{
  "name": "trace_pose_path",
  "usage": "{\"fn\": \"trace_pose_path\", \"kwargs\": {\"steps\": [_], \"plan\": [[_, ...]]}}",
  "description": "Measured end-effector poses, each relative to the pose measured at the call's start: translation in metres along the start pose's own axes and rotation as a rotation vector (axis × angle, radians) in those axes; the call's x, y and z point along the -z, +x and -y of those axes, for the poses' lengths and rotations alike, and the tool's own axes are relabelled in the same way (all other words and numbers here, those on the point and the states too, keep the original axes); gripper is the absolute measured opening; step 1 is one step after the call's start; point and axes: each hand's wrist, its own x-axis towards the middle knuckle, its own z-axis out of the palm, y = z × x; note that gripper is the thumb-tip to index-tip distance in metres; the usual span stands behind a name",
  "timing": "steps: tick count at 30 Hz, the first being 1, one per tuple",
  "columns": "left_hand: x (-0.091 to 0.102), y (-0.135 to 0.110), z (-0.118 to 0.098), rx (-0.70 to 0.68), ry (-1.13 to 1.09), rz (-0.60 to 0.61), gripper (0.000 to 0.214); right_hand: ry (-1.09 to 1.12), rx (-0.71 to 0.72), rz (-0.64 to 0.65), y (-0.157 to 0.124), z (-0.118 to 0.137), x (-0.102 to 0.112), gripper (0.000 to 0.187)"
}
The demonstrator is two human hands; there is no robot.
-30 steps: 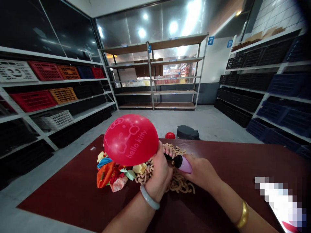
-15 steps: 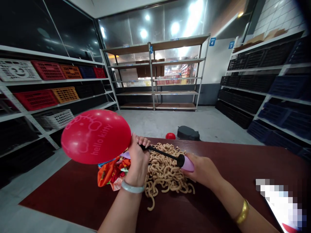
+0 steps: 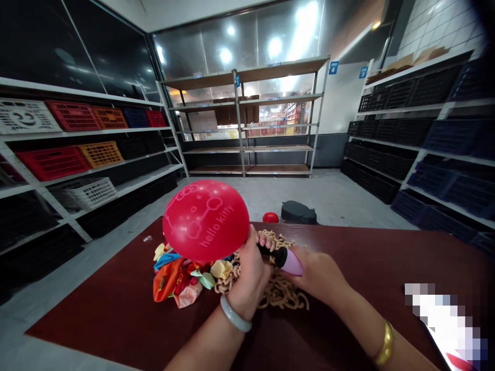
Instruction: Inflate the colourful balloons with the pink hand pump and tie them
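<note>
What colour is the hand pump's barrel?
The hand pump's barrel is pale lilac-pink, black at its cap; head view.

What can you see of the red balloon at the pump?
The red balloon is inflated, a glossy, rubbery-looking oval printed with a pale cat-face outline and "hello kitty". It hangs above the dark table, over a heap of flat coloured balloons. Its neck is hidden in the left hand, closed round it at the tip of the pump that the right hand holds.
</note>
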Motion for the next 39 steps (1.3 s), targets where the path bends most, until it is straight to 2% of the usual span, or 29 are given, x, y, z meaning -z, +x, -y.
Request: {"fn": "trace_pose_path", "kwargs": {"steps": [4, 7, 10, 12, 14, 18, 22, 26, 30, 36, 39], "plan": [[0.012, 0.020, -0.045, -0.112, -0.023, -0.033, 0.041, -0.004, 0.029, -0.019, 0.001, -0.004, -0.003, 0.052], [0.027, 0.036, -0.080, -0.223, -0.068, -0.027, 0.042, -0.019, 0.055, -0.013, 0.001, -0.009, -0.004, 0.052], [0.037, 0.043, -0.094, -0.289, -0.102, -0.006, 0.048, -0.044, 0.052, -0.002, 0.000, -0.012, -0.004, 0.049], [0.036, 0.042, -0.090, -0.269, -0.104, -0.010, 0.047, -0.063, 0.052, -0.001, -0.001, -0.013, -0.003, 0.046], [0.028, 0.036, -0.076, -0.231, -0.093, -0.032, 0.042, -0.076, 0.052, -0.007, -0.001, -0.012, -0.003, 0.045], [0.006, 0.012, -0.033, -0.159, -0.047, -0.073, 0.039, -0.073, 0.038, -0.026, -0.002, -0.008, -0.002, 0.046], [-0.007, -0.008, 0.002, -0.063, -0.020, -0.029, 0.039, -0.057, 0.016, -0.014, -0.003, -0.003, -0.001, 0.041], [-0.007, -0.010, 0.009, -0.018, -0.014, -0.019, 0.038, -0.042, 0.003, -0.005, -0.003, 0.001, -0.001, 0.037], [-0.001, 0.004, -0.013, -0.032, 0.014, -0.036, 0.040, -0.001, 0.001, -0.028, -0.002, 0.001, -0.003, 0.045], [0.024, 0.036, -0.082, -0.187, -0.050, -0.035, 0.040, -0.007, 0.047, -0.013, 0.000, -0.009, -0.004, 0.051], [0.033, 0.042, -0.099, -0.274, -0.072, 0.000, 0.044, -0.025, 0.058, -0.017, 0.000, -0.009, -0.004, 0.049]]}}
